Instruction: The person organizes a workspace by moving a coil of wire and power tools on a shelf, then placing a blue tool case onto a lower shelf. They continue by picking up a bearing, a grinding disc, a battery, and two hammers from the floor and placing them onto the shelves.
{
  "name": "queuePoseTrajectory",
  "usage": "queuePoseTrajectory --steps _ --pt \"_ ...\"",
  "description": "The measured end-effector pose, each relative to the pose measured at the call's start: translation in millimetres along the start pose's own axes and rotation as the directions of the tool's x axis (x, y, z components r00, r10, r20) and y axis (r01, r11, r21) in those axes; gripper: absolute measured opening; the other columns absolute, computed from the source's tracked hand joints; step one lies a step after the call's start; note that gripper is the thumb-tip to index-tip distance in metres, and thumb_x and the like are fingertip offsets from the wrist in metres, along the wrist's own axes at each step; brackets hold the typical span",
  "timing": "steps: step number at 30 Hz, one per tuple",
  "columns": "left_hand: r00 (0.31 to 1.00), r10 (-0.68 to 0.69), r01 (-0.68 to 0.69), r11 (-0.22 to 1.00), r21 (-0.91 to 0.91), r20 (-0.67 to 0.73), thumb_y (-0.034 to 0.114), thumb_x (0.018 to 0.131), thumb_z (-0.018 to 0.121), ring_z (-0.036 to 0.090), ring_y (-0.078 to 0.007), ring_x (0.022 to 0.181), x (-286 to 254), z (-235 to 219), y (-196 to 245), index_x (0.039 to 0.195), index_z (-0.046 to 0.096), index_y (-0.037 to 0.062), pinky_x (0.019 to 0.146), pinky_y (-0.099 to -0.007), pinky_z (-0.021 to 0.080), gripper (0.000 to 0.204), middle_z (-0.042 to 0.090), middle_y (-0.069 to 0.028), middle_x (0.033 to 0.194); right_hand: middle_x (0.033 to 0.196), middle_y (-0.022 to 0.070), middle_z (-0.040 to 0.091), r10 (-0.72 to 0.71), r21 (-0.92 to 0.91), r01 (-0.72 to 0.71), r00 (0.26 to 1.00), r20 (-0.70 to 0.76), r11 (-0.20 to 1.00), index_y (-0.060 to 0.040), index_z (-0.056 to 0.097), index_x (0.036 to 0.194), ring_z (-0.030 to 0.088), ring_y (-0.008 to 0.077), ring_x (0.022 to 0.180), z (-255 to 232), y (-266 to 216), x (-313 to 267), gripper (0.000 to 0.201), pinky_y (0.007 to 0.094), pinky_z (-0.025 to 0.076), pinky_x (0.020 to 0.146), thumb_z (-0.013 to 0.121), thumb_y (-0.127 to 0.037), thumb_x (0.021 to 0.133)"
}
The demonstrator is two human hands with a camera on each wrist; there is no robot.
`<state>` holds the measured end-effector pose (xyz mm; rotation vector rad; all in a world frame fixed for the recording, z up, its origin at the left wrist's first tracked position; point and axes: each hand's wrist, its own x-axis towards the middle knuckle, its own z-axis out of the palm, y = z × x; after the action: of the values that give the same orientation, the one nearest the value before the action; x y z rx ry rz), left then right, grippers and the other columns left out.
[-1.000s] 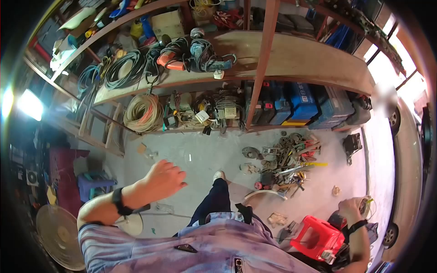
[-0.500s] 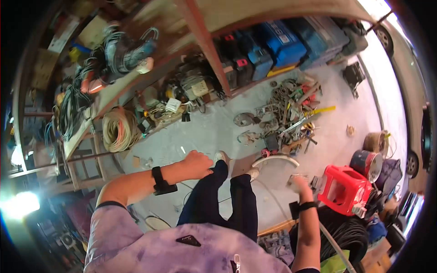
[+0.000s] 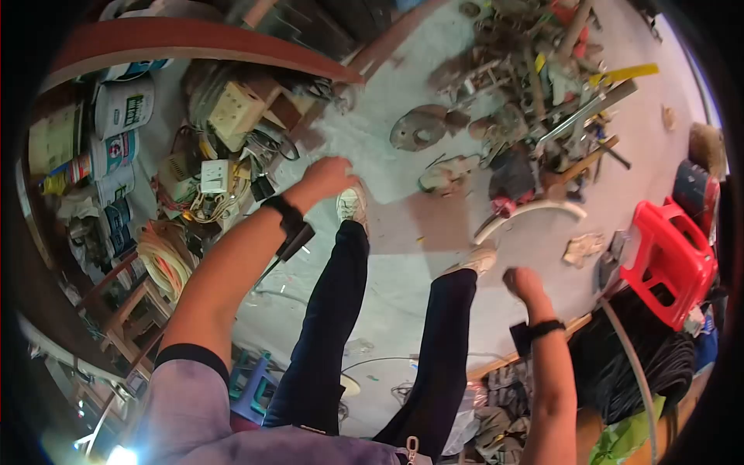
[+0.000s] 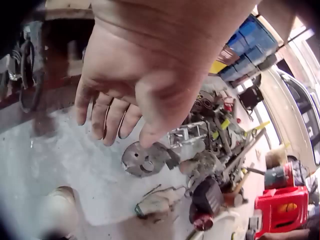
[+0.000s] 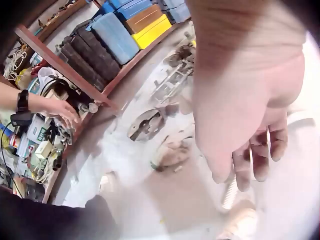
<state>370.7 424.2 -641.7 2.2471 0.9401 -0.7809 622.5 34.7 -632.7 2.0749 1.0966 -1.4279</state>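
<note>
My left hand (image 3: 328, 178) hangs over the grey floor near the shelf edge, holding nothing. In the left wrist view its fingers (image 4: 116, 116) are loosely bent, with a round metal disc-like part (image 4: 142, 159) on the floor beyond them. My right hand (image 3: 527, 285) hangs beside my leg above the floor, also holding nothing; the right wrist view shows its fingers (image 5: 260, 155) pointing down, relaxed. Nearest to it on the floor lie a pale curved strip (image 3: 531, 215) and a crumpled work glove (image 3: 583, 248). Another dirty glove (image 3: 448, 174) lies beside the disc.
A heap of tools and metal parts (image 3: 542, 108) spreads ahead. To the left, a shelf (image 3: 194, 43) holds paint buckets (image 3: 124, 108), sockets and coiled cable (image 3: 164, 256). A red plastic stool (image 3: 673, 263) and a black hose coil (image 3: 643, 349) stand to the right.
The view has turned and come closer to the tool heap, as the legs step forward. The right hand has moved from beside the red stool to near the leg. Both hands stay empty.
</note>
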Motion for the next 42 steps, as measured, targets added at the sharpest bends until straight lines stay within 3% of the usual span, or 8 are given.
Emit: queuePoseTrajectory --steps 9,18,21,24,29,33,39,42 --pt "0.995 -0.095 0.083 0.94 -0.33 -0.022 0.038 0.068 0.063 0.048 -0.0304 0.106 167 74 12 0.119 0.041 0.0009 0.087 -0.0338 0.039 0.067 0.048 -0.019 0.115 0.083 0.0118 0.061 -0.141 0.368 0.257 0.94 -0.311 0.894 -0.0096 0.061 0.089 0.057 0.0313 0.079 -64 -162 181 0.023 0.0382 0.045 0.066 0.055 -0.026 0.075" --pt "0.987 -0.158 0.143 0.942 -0.303 -0.026 0.042 0.051 0.075 0.044 -0.0322 0.109 187 102 26 0.122 0.034 -0.0036 0.089 -0.0357 0.038 0.093 0.044 -0.0229 0.116 0.08 0.0118 0.061 -0.135 0.366 0.24 0.948 -0.289 0.899 -0.0082 0.061 0.086 0.059 0.0286 0.073 -30 -140 179 0.019 0.0367 0.046 0.064 0.056 -0.022 0.075" --pt "0.96 -0.111 -0.001 0.918 -0.398 -0.259 0.038 0.051 0.075 0.045 -0.0331 0.106 184 114 42 0.121 0.034 -0.002 0.087 -0.0373 0.04 0.091 0.044 -0.0224 0.113 0.073 0.0139 0.06 -0.143 0.456 0.296 0.929 -0.34 0.839 -0.0087 0.061 0.081 0.057 0.0321 0.071 -24 -139 166 0.018 0.0399 0.046 0.062 0.056 -0.024 0.074" --pt "0.914 -0.364 0.261 0.866 -0.427 -0.18 0.032 0.052 0.072 0.05 -0.0322 0.099 186 123 46 0.115 0.038 -0.0011 0.082 -0.0363 0.043 0.079 0.048 -0.023 0.105 0.075 0.0132 0.061 -0.124 0.541 0.299 0.934 -0.336 0.786 -0.0088 0.061 0.084 0.058 0.0309 0.07 -23 -140 153 0.016 0.038 0.046 0.062 0.056 -0.021 0.075" --pt "0.944 -0.309 0.281 0.558 -0.781 0.118 0.036 0.052 0.073 0.056 -0.023 0.078 113 135 16 0.108 0.044 -0.0041 0.067 -0.0308 0.045 0.076 0.058 -0.0147 0.087 0.078 0.0121 0.062 -0.119 0.628 0.349 0.918 -0.378 0.696 -0.0055 0.061 0.087 0.06 0.0257 0.069 -39 -144 104 0.017 0.032 0.046 0.061 0.058 -0.018 0.076" --pt "0.925 -0.218 0.371 0.336 -0.866 0.312 0.033 0.065 0.069 0.053 -0.0151 0.076 -23 58 6 0.113 0.042 0.0001 0.059 -0.0265 0.044 0.064 0.055 -0.0115 0.094 0.075 0.0091 0.062 -0.093 0.798 0.304 0.949 -0.301 0.521 -0.0045 0.06 0.089 0.059 0.0139 0.065 -55 -156 68 0.015 0.0246 0.045 0.057 0.06 -0.01 0.075" --pt "0.838 -0.521 0.316 0.223 -0.922 0.161 0.029 0.066 0.069 0.055 -0.0178 0.083 -153 -17 -48 0.114 0.041 -0.0011 0.071 -0.0294 0.046 0.064 0.056 -0.0104 0.092 0.073 0.0081 0.061 -0.408 0.657 0.535 0.841 -0.356 0.531 -0.003 0.058 0.089 0.057 0.0103 0.063 -123 -240 33 0.013 0.0236 0.043 0.055 0.059 -0.007 0.076" --pt "0.791 -0.611 0.08 0.142 -0.987 -0.024 0.028 0.069 0.066 0.055 -0.0162 0.081 -186 -89 -75 0.112 0.042 -0.0002 0.066 -0.0295 0.047 0.056 0.054 -0.0073 0.089 0.075 0.0089 0.061 -0.476 0.603 0.609 0.789 -0.389 0.516 -0.0032 0.058 0.089 0.058 0.0138 0.062 -133 -261 36 0.014 0.0248 0.045 0.055 0.059 -0.006 0.075"
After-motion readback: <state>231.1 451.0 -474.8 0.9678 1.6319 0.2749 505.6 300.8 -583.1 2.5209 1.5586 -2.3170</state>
